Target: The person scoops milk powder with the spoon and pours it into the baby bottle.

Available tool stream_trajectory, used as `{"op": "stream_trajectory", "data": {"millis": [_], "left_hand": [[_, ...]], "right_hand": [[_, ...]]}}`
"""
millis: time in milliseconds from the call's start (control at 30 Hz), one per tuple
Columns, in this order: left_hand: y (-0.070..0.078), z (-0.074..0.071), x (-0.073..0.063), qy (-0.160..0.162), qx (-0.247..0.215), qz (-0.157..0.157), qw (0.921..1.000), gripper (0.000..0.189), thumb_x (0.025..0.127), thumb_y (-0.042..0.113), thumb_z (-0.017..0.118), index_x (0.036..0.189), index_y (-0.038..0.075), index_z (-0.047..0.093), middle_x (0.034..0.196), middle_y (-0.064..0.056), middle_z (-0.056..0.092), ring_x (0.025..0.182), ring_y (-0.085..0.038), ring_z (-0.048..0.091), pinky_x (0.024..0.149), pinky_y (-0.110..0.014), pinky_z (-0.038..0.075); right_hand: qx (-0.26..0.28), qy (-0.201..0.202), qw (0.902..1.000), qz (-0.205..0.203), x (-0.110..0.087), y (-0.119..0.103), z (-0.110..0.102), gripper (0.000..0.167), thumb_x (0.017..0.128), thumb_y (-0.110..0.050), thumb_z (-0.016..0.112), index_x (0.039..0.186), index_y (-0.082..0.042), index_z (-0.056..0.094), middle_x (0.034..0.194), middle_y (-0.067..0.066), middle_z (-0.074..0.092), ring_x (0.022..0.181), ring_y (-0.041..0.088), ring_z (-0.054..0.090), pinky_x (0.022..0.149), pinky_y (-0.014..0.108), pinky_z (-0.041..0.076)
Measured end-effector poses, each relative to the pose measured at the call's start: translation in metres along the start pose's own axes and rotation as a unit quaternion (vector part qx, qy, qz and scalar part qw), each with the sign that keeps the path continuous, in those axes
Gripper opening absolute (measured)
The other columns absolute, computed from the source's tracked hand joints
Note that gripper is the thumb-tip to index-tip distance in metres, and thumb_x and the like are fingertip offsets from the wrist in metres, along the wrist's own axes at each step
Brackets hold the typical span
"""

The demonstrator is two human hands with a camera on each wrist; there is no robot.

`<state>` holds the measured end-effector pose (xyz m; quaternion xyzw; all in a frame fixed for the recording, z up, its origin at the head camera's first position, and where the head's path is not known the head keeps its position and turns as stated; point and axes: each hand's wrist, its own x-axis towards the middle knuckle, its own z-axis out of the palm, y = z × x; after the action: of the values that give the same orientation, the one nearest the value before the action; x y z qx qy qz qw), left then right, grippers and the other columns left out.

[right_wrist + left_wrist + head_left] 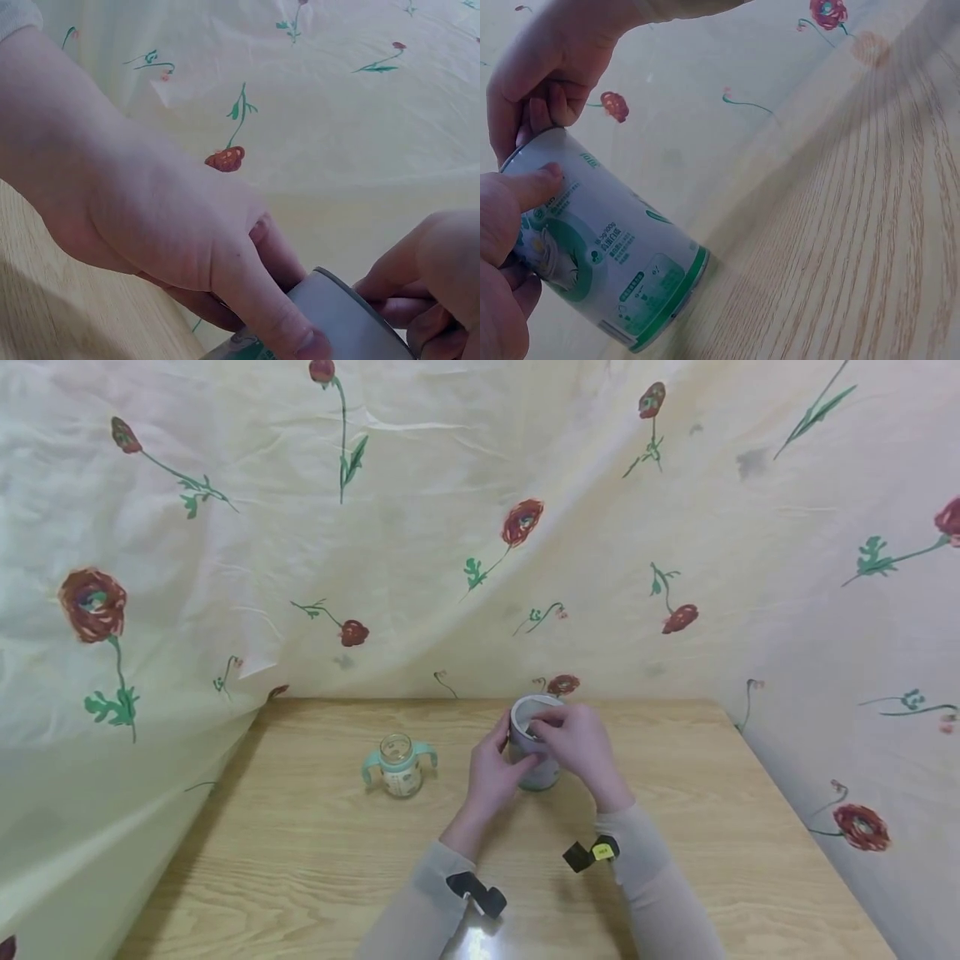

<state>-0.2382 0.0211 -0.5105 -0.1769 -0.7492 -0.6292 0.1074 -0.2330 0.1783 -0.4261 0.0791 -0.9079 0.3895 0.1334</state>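
Observation:
A white and green can (543, 774), printed with small text and pictures, stands upright on the table in the head view. My left hand (493, 768) grips its side near the top, with the thumb lying across the printed wall of the can (626, 247) in the left wrist view. At the can's mouth is my right hand (583, 739), its fingers bent over and into the rim. The right wrist view shows the same can (341, 319) between the left hand (187, 217) and the right hand (442, 274). Whatever the right fingertips touch inside is hidden.
A clear baby bottle (401, 777) with mint-green side handles and no lid stands on the wooden table (300, 843), left of the can. Cream cloth (420, 543) with red flowers hangs behind and along both sides of the table.

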Motion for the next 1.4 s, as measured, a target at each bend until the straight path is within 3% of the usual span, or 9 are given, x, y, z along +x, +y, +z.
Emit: {"op": "stream_trajectory", "data": {"millis": [267, 500, 700, 800, 933, 1000, 1100, 1267, 1400], "left_hand": [[0.000, 0.001, 0.001, 0.001, -0.002, 0.012, 0.9999, 0.089, 0.088, 0.013, 0.091, 0.161, -0.003, 0.041, 0.164, -0.019, 0.044, 0.151, -0.028, 0.044, 0.122, -0.041, 0.040], [0.000, 0.005, 0.002, 0.002, 0.006, -0.003, 1.0000, 0.100, 0.086, 0.024, 0.094, 0.165, 0.003, 0.037, 0.167, -0.013, 0.042, 0.154, -0.027, 0.040, 0.125, -0.043, 0.035], [-0.001, 0.012, 0.003, 0.017, -0.002, -0.010, 0.9998, 0.107, 0.084, 0.027, 0.095, 0.166, 0.000, 0.031, 0.167, -0.016, 0.041, 0.153, -0.032, 0.041, 0.125, -0.047, 0.036], [-0.003, 0.015, 0.006, 0.023, -0.008, -0.002, 0.9997, 0.108, 0.083, 0.026, 0.096, 0.166, -0.001, 0.031, 0.166, -0.017, 0.043, 0.152, -0.034, 0.042, 0.124, -0.048, 0.037], [-0.005, 0.017, 0.009, 0.027, -0.013, 0.007, 0.9995, 0.108, 0.081, 0.024, 0.097, 0.165, -0.001, 0.034, 0.164, -0.016, 0.045, 0.151, -0.032, 0.044, 0.124, -0.046, 0.038], [-0.006, 0.017, 0.009, 0.027, -0.014, 0.010, 0.9995, 0.107, 0.081, 0.024, 0.097, 0.165, 0.000, 0.036, 0.164, -0.015, 0.046, 0.151, -0.031, 0.044, 0.123, -0.045, 0.038], [-0.006, 0.017, 0.010, 0.029, -0.018, 0.009, 0.9994, 0.106, 0.080, 0.024, 0.098, 0.164, 0.001, 0.038, 0.163, -0.014, 0.048, 0.150, -0.029, 0.045, 0.123, -0.044, 0.039], [-0.006, 0.016, 0.010, 0.033, -0.020, 0.002, 0.9992, 0.106, 0.080, 0.026, 0.098, 0.164, 0.003, 0.039, 0.162, -0.012, 0.049, 0.150, -0.028, 0.046, 0.123, -0.044, 0.039], [-0.006, 0.015, 0.009, 0.030, -0.019, -0.001, 0.9994, 0.106, 0.081, 0.026, 0.098, 0.165, 0.003, 0.038, 0.163, -0.010, 0.048, 0.151, -0.026, 0.045, 0.123, -0.042, 0.038]], "right_hand": [[0.110, 0.087, 0.9891, 0.044, -0.014, 0.010, -0.006, 0.020, 0.098, -0.018, 0.078, 0.107, -0.001, 0.083, 0.097, 0.013, 0.081, 0.086, 0.020, 0.075, 0.070, 0.021, 0.056], [0.200, 0.178, 0.9600, 0.082, -0.027, 0.030, -0.002, 0.021, 0.100, -0.019, 0.079, 0.108, -0.001, 0.083, 0.099, 0.015, 0.081, 0.083, 0.009, 0.074, 0.074, 0.017, 0.055], [0.248, 0.241, 0.9332, 0.099, -0.033, 0.045, 0.003, 0.024, 0.099, -0.023, 0.080, 0.111, -0.001, 0.082, 0.094, 0.004, 0.082, 0.085, 0.008, 0.075, 0.074, 0.018, 0.056], [0.267, 0.254, 0.9242, 0.102, -0.036, 0.052, 0.005, 0.027, 0.101, -0.025, 0.079, 0.113, -0.001, 0.082, 0.092, 0.000, 0.082, 0.085, 0.011, 0.075, 0.067, 0.016, 0.051], [0.266, 0.261, 0.9239, 0.087, -0.038, 0.058, 0.008, 0.030, 0.101, -0.028, 0.078, 0.114, -0.001, 0.081, 0.094, 0.000, 0.082, 0.083, 0.012, 0.074, 0.057, 0.016, 0.043], [0.271, 0.265, 0.9213, 0.087, -0.038, 0.059, 0.009, 0.030, 0.102, -0.028, 0.077, 0.115, -0.001, 0.081, 0.096, 0.001, 0.082, 0.085, 0.012, 0.075, 0.061, 0.016, 0.047], [0.286, 0.266, 0.9149, 0.102, -0.039, 0.059, 0.011, 0.029, 0.103, -0.026, 0.076, 0.117, -0.001, 0.080, 0.096, 0.000, 0.081, 0.091, 0.011, 0.075, 0.078, 0.018, 0.053], [0.313, 0.269, 0.9023, 0.124, -0.038, 0.059, 0.014, 0.031, 0.105, -0.025, 0.073, 0.120, 0.001, 0.078, 0.096, -0.003, 0.081, 0.099, 0.013, 0.074, 0.095, 0.024, 0.053], [0.321, 0.276, 0.8986, 0.115, -0.038, 0.057, 0.015, 0.033, 0.104, -0.024, 0.074, 0.121, 0.005, 0.077, 0.093, -0.008, 0.080, 0.097, 0.011, 0.074, 0.092, 0.021, 0.054]]}}
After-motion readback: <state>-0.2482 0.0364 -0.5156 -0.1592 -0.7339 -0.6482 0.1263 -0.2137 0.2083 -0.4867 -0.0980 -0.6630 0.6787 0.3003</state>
